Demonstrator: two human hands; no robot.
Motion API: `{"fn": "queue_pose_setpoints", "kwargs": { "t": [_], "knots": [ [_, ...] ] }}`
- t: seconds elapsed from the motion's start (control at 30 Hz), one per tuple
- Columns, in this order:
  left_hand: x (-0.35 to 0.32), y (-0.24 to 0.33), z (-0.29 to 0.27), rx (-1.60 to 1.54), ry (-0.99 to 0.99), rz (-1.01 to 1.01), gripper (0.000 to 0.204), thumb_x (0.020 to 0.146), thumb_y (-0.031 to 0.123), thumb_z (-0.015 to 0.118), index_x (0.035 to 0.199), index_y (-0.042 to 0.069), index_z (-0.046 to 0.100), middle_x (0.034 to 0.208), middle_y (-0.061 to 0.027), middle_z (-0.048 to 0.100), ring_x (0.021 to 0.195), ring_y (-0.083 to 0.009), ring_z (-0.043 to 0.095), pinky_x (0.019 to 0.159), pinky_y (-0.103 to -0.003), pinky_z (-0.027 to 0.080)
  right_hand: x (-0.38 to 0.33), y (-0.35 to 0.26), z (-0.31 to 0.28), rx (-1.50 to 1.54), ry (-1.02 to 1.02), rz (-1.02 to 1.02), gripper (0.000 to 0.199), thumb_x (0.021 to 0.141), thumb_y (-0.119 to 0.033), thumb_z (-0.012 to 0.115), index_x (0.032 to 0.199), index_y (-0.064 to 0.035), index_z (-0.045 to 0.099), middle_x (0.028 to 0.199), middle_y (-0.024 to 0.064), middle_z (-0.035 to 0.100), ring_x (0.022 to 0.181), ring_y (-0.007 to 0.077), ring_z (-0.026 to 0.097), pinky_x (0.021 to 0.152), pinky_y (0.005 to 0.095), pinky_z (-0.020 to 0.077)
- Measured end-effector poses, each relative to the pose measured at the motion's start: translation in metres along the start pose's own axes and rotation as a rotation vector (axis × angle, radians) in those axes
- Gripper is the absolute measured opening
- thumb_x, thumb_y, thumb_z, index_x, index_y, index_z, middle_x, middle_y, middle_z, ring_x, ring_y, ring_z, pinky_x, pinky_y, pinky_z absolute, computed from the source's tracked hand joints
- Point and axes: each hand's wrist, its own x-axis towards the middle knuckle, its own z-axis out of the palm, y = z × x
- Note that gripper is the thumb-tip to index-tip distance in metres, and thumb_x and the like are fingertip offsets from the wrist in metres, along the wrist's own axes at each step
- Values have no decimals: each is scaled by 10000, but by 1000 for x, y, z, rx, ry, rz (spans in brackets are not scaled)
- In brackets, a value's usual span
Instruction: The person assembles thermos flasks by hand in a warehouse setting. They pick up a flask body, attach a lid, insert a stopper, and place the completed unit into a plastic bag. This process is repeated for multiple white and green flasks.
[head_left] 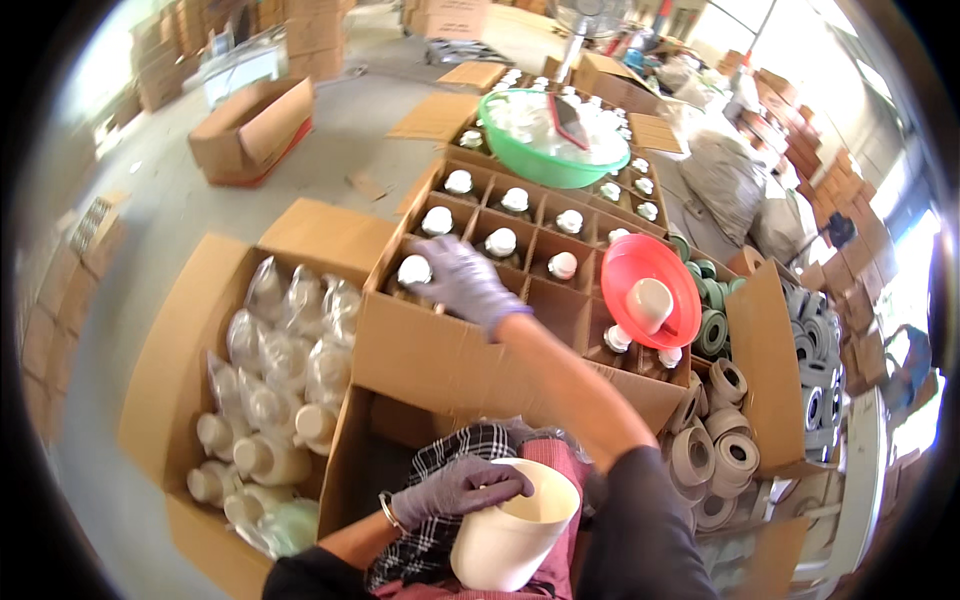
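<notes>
My left hand, in a grey glove, grips the rim of a cream plastic pot that rests on my lap. Its thumb and fingers are closed on the wall. Further out, my right hand, also gloved, reaches over a divided carton. Its fingers are spread beside the white top of a bottle in the near left compartment; whether they touch it I cannot tell. Several more white-topped bottles stand in the compartments. A red basin holding a cream cup sits on the carton's right side.
At the left is an open carton of bagged cream containers. A green basin full of clear pieces, with a phone on top, rests on a further bottle carton. Grey and green rings fill the right side. An open box lies on the floor.
</notes>
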Motion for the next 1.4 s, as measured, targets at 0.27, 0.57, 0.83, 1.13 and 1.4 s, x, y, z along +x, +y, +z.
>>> {"fn": "queue_pose_setpoints", "kwargs": {
  "t": [0.27,0.57,0.83,1.13,1.4],
  "knots": [
    [-10,-84,-112,-324,984,109,524,999,333,484,1420,32,406,1355,-161,500,1128,-266,573,949,-385,497,33,6,56,-127,194,84,511,716,-312,704,1092,-1,549,1116,247,539,1058,404,552,868,476,484],
    [24,-96,-234,1273,1065,396,773,846,314,702,1495,121,329,1556,-282,218,1413,-438,294,1131,-528,321,-86,-98,-164,-90,607,-398,542,644,-264,733,1071,-10,518,989,178,472,929,364,484,813,473,427],
    [67,-20,-175,481,719,512,683,953,330,592,1474,-18,319,1486,-173,375,1408,-300,326,1171,-404,248,-256,-78,-117,277,378,-42,693,897,-390,648,1424,-22,389,1369,224,401,1258,418,424,1073,483,358],
    [49,32,-18,409,231,137,952,603,495,898,1291,-41,517,1211,-126,547,1164,-256,545,1029,-371,433,-420,-137,-48,691,399,482,553,992,-290,547,1416,11,359,1346,171,442,1267,275,446,1086,360,349],
    [-37,-13,20,656,361,145,509,899,342,659,1301,43,570,1297,-203,566,1164,-297,580,976,-405,475,-426,-193,-103,425,515,442,470,1008,-301,524,1355,5,440,1251,163,530,1144,252,540,1006,351,424]
  ]
}}
